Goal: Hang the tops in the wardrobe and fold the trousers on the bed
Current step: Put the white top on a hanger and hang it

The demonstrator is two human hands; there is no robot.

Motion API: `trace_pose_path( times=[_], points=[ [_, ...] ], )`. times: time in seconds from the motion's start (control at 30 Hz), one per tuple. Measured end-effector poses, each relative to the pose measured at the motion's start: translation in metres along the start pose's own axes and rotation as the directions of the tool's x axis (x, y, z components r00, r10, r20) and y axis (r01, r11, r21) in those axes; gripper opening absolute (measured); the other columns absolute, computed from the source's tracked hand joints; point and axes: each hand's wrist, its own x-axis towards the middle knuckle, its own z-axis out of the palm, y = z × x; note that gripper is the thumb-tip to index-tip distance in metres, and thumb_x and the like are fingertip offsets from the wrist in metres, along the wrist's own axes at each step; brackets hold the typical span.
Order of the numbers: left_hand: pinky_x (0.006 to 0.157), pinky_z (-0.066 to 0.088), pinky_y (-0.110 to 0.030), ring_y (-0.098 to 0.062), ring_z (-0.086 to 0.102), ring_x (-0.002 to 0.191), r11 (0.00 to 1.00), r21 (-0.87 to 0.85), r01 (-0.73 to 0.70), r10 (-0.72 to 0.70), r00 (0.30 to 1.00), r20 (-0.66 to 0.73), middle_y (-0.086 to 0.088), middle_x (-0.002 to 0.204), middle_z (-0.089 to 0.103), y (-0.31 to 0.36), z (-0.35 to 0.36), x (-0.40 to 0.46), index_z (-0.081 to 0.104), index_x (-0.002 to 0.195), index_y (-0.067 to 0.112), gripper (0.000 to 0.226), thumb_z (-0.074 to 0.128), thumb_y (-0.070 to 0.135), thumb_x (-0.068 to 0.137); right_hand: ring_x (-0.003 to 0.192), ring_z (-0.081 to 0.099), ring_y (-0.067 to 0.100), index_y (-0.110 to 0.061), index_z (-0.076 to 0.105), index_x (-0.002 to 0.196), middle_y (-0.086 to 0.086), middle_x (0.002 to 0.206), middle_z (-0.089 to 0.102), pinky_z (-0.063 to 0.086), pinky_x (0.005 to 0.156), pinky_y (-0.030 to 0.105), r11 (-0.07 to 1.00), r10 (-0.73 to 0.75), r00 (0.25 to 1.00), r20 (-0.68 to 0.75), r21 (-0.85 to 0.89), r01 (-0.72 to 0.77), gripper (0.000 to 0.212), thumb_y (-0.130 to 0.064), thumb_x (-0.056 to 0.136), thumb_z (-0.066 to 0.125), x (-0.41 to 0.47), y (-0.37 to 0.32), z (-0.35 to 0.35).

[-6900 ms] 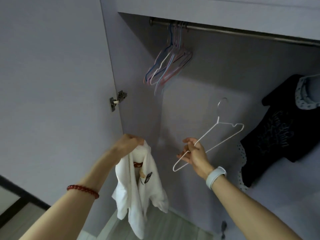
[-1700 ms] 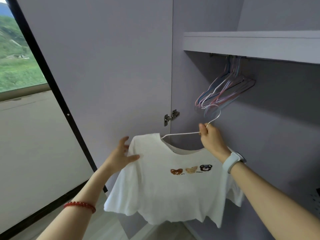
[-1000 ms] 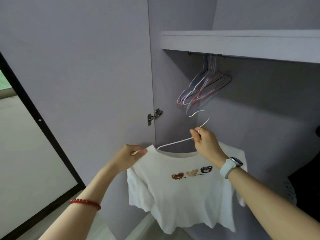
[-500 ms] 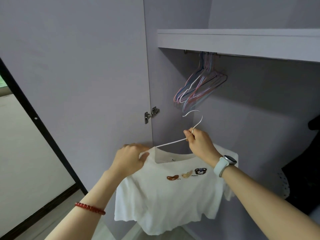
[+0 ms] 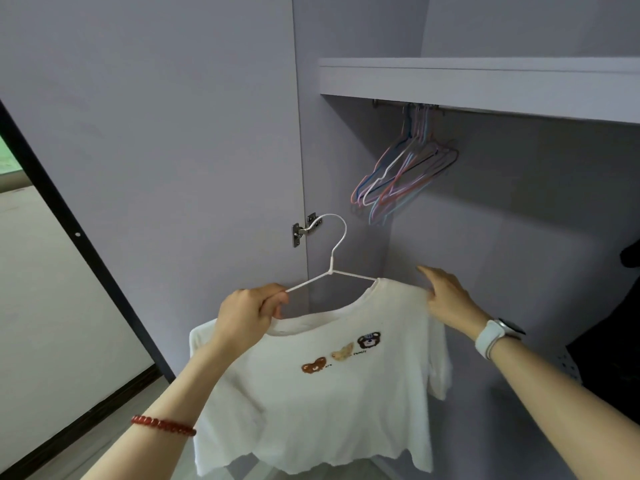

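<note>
**Tee on hanger, both hands on it**

Left hand [image 5: 251, 311] clenched round the hanger [image 5: 332, 268] arm and the tee [image 5: 322, 382] collar at the left shoulder. Right hand [image 5: 446, 297] rests on the tee's right shoulder, fingers fairly straight — pinch or not, cannot tell. White tee with three bear faces drapes from the hanger in front of the open wardrobe, hook up, below the rail [image 5: 391, 103], not on it. Red bracelet [image 5: 162, 426] on left wrist, white watch [image 5: 493, 336] on right. Further back — door hinge [image 5: 304, 230], spare coloured hangers [image 5: 401, 174] bunched on the rail under a shelf [image 5: 478, 81]. Dark garment [image 5: 609, 358] at right edge.
</note>
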Motion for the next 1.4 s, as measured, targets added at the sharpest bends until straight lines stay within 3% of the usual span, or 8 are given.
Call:
trace_pose_path(
  times=[0.17, 0.3, 0.47, 0.6, 0.7, 0.83, 1.13, 1.4],
  points=[
    [0.062, 0.044, -0.026, -0.011, 0.057, 0.064, 0.998, 0.065, 0.019, -0.01, 0.991, -0.131, 0.03, 0.069, 0.06, -0.006, -0.009, 0.001, 0.044, 0.099, 0.041, 0.036, 0.02, 0.058, 0.078, 0.1, 0.057, 0.037, -0.007, 0.05, 0.096, 0.019, 0.105, 0.061, 0.045, 0.076, 0.036, 0.994, 0.095, 0.993, 0.067, -0.053, -0.091, 0.013, -0.016, 0.095, 0.042, 0.017, 0.009, 0.019],
    [0.056, 0.043, -0.026, -0.022, 0.063, 0.06, 0.99, 0.138, 0.006, 0.022, 0.979, -0.204, 0.011, 0.06, 0.066, -0.019, -0.01, -0.005, 0.052, 0.093, 0.033, 0.035, 0.023, 0.051, 0.083, 0.088, 0.057, 0.038, -0.01, 0.039, 0.065, 0.021, 0.086, 0.061, 0.035, 0.064, 0.032, 0.994, 0.094, 0.991, -0.096, -0.045, -0.098, 0.031, -0.015, 0.094, 0.049, 0.022, 0.003, 0.02],
    [0.059, 0.04, -0.032, -0.038, 0.06, 0.063, 0.972, 0.135, 0.194, -0.145, 0.94, -0.31, -0.007, 0.065, 0.068, -0.044, -0.016, -0.012, 0.069, 0.089, 0.018, 0.029, 0.042, 0.03, 0.092, 0.066, 0.051, 0.034, -0.013, 0.039, 0.071, 0.014, 0.066, 0.053, 0.036, 0.058, 0.034, 0.968, 0.123, 0.935, -0.333, 0.25, -0.039, 0.024, -0.009, 0.092, 0.05, 0.005, 0.01, 0.028],
    [0.059, 0.038, -0.03, -0.032, 0.061, 0.063, 0.982, 0.12, 0.147, -0.103, 0.943, -0.315, -0.001, 0.068, 0.067, -0.035, -0.011, -0.005, 0.069, 0.089, 0.013, 0.035, 0.039, 0.031, 0.09, 0.112, 0.052, 0.032, -0.013, 0.054, 0.118, 0.011, 0.125, 0.054, 0.043, 0.082, 0.037, 0.979, 0.204, 0.975, -0.082, -0.003, -0.205, 0.029, -0.01, 0.091, 0.045, -0.003, 0.023, 0.037],
    [0.055, 0.036, -0.026, -0.025, 0.059, 0.057, 0.991, 0.126, 0.044, -0.007, 0.961, -0.275, 0.013, 0.062, 0.058, -0.027, -0.006, 0.002, 0.063, 0.078, 0.022, 0.044, 0.027, 0.044, 0.088, 0.134, 0.034, 0.027, -0.01, 0.036, 0.14, 0.008, 0.147, 0.035, 0.032, 0.107, 0.04, 0.996, -0.007, 0.985, -0.172, 0.086, 0.022, 0.05, -0.006, 0.091, 0.046, 0.0, 0.018, 0.023],
    [0.053, 0.035, -0.023, -0.024, 0.056, 0.05, 0.988, 0.146, -0.046, 0.077, 0.975, -0.211, 0.02, 0.058, 0.046, -0.022, 0.005, 0.02, 0.046, 0.082, 0.03, 0.025, 0.027, 0.043, 0.09, 0.135, 0.034, 0.022, -0.014, 0.035, 0.142, 0.004, 0.145, 0.039, 0.026, 0.111, 0.035, 0.954, -0.282, 0.958, -0.06, -0.126, 0.273, 0.047, -0.015, 0.096, 0.046, 0.007, 0.008, 0.01],
    [0.066, 0.045, -0.034, -0.031, 0.06, 0.07, 0.997, -0.013, -0.074, 0.073, 0.995, -0.073, -0.006, 0.075, 0.068, 0.005, 0.053, 0.079, 0.069, 0.082, 0.01, 0.021, 0.053, 0.017, 0.094, 0.102, 0.054, 0.024, -0.011, 0.053, 0.109, 0.003, 0.11, 0.052, 0.032, 0.073, 0.026, 0.988, -0.08, 0.995, -0.065, -0.136, 0.071, 0.025, -0.025, 0.099, 0.035, -0.032, 0.04, -0.01],
    [0.1, 0.03, -0.044, -0.03, 0.049, 0.116, 0.973, -0.012, -0.229, 0.229, 0.973, 0.014, -0.006, 0.119, 0.062, 0.095, 0.118, 0.148, 0.067, 0.112, 0.015, 0.024, 0.057, 0.014, 0.09, 0.099, 0.059, 0.033, -0.017, 0.054, 0.105, 0.003, 0.109, 0.063, 0.044, 0.079, 0.036, 0.968, 0.166, 0.919, -0.357, -0.121, -0.222, 0.031, -0.034, 0.098, 0.03, -0.095, 0.065, -0.051]
  ],
)
